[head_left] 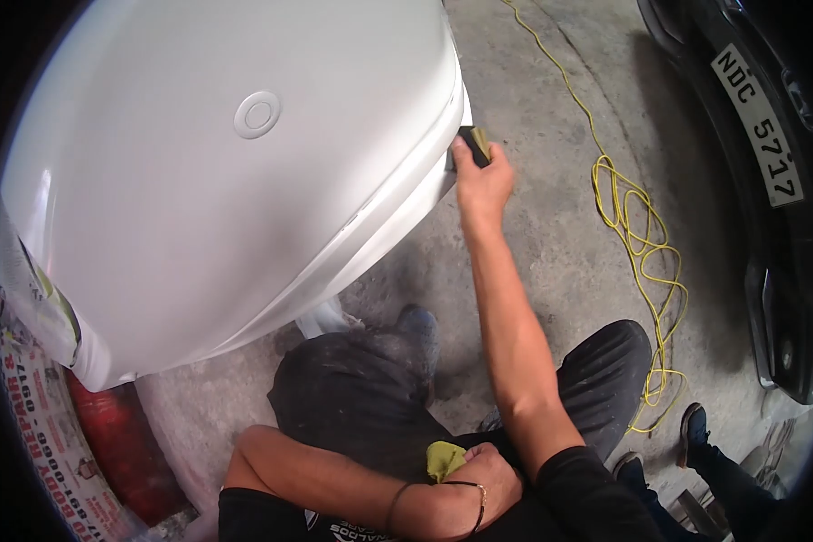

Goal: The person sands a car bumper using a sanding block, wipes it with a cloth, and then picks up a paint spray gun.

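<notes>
Stretched forward, my right hand (484, 188) is closed around a black sanding block (475, 147) with a yellowish layer along one side. The block is at the far right edge of a glossy white car bumper (334, 117); whether it touches the surface I cannot tell. Close to my body, my left hand (488, 479) is shut on a crumpled yellow-green cloth (444, 461), which shows above the fingers. A round emblem-like ring (257, 115) marks the white panel.
A yellow cord (637, 217) lies in loops on the concrete floor (524, 90). Along the right is a dark car bumper with a number plate (757, 126). Another person's shoe (694, 429) shows at lower right. A red object (122, 443) and a printed banner (54, 443) are at lower left.
</notes>
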Tool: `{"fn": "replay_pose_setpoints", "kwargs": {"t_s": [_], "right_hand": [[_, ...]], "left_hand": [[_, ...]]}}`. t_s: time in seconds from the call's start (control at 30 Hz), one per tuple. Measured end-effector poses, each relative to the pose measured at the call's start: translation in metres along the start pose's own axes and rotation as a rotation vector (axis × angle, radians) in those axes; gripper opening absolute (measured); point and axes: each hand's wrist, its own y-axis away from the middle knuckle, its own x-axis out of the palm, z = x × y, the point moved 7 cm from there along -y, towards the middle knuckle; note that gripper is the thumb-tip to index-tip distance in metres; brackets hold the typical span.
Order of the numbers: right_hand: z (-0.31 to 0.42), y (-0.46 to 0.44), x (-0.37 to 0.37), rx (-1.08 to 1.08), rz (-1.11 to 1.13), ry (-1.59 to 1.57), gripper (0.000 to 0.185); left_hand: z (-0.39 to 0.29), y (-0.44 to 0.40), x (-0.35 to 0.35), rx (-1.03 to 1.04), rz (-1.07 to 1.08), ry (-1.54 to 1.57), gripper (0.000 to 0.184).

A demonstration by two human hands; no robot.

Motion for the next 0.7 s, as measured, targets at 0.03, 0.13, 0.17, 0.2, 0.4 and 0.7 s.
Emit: {"fn": "replay_pose_setpoints", "kwargs": {"t_s": [0.03, 0.13, 0.17, 0.2, 0.4, 0.7], "right_hand": [[0.002, 0.007, 0.0, -0.008, -0.024, 0.006, 0.037], [0.012, -0.001, 0.0, -0.031, -0.106, -0.035, 0.035], [0.016, -0.004, -0.001, -0.04, -0.132, -0.056, 0.035], [0.012, -0.001, 0.0, -0.063, -0.144, -0.018, 0.034], [0.016, 0.008, 0.004, -0.063, -0.108, 0.035, 0.036], [0.016, -0.001, 0.0, -0.174, -0.179, 0.014, 0.037]], "left_hand": [[0.0, -0.001, 0.0, 0.007, 0.022, -0.001, 0.022], [-0.005, -0.015, 0.03, -0.013, 0.059, 0.057, 0.011], [-0.009, -0.02, 0.047, -0.028, 0.062, 0.088, 0.013], [-0.009, -0.015, 0.037, -0.008, 0.057, 0.055, 0.011], [0.002, 0.001, 0.005, 0.051, 0.131, 0.015, 0.018], [0.003, -0.017, 0.03, -0.007, 0.226, 0.16, 0.021]]}}
